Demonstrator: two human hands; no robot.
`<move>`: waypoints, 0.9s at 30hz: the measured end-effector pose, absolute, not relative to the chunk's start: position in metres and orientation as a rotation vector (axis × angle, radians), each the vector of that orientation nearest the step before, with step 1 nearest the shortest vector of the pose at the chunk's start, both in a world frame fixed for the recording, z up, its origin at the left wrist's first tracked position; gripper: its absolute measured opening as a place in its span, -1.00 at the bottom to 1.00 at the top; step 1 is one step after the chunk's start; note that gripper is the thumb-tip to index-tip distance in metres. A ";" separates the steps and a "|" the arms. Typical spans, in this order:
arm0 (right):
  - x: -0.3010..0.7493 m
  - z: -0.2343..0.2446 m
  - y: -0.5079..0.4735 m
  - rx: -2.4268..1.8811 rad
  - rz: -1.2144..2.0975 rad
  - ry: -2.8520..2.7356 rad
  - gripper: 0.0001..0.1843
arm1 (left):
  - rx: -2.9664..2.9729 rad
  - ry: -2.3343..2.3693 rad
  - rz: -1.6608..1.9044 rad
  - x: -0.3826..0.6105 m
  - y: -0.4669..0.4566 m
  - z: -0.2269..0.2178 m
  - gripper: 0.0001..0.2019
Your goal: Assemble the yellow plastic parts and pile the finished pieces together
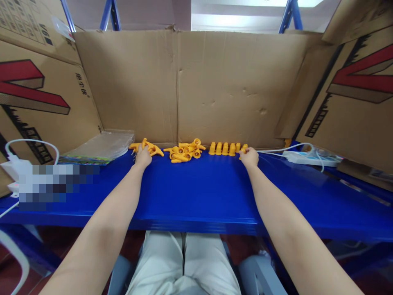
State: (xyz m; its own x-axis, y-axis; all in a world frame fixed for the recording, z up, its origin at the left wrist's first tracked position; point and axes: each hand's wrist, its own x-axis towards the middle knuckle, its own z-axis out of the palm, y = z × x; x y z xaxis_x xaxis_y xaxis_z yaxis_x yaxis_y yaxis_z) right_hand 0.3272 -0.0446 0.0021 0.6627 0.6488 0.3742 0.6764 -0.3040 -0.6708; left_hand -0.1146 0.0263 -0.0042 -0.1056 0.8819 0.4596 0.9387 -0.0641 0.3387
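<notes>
My left hand (143, 156) is at the back left of the table, its fingers closed on one of the yellow curved, branched plastic pieces (157, 150) heaped there. To its right lies a pile of yellow funnel-ended plastic pieces (184, 151), several showing round hollow openings. Farther right, yellow cup-shaped caps (225, 148) stand upright in a double row along the cardboard. At the right end of that row, my right hand (251, 157) pinches a yellow cap (245, 147), partly hidden by the fingers.
A blue table (196, 192) reaches back to an upright cardboard panel (230, 82). Clear plastic bags (101, 144) lie back left. White plugs and a cable (18, 168) sit at the left; a white power strip (310, 159) with cables lies right. Large cartons (37, 94) flank both sides.
</notes>
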 end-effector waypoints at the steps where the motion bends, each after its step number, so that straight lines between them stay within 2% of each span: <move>1: 0.331 -0.001 -0.044 -2.019 -0.002 -0.989 -0.72 | -2.010 -2.108 -0.951 -0.112 0.024 -0.003 -0.54; 9: 0.338 -0.009 -0.038 -2.054 0.108 -1.021 -0.68 | -1.940 -2.123 -1.011 -0.102 0.015 0.003 -0.52; 17: 0.332 -0.015 -0.035 -2.252 0.078 -1.315 -0.55 | -2.139 -1.704 -1.040 -0.072 0.001 0.026 -0.63; 22: 0.326 -0.016 -0.037 -2.305 0.080 -1.475 -0.51 | -2.487 -1.400 -0.901 -0.043 -0.014 0.036 -0.67; 27: 0.320 -0.012 -0.040 -2.365 0.094 -1.525 -0.48 | -2.676 -1.277 -0.614 -0.025 -0.022 0.025 -0.62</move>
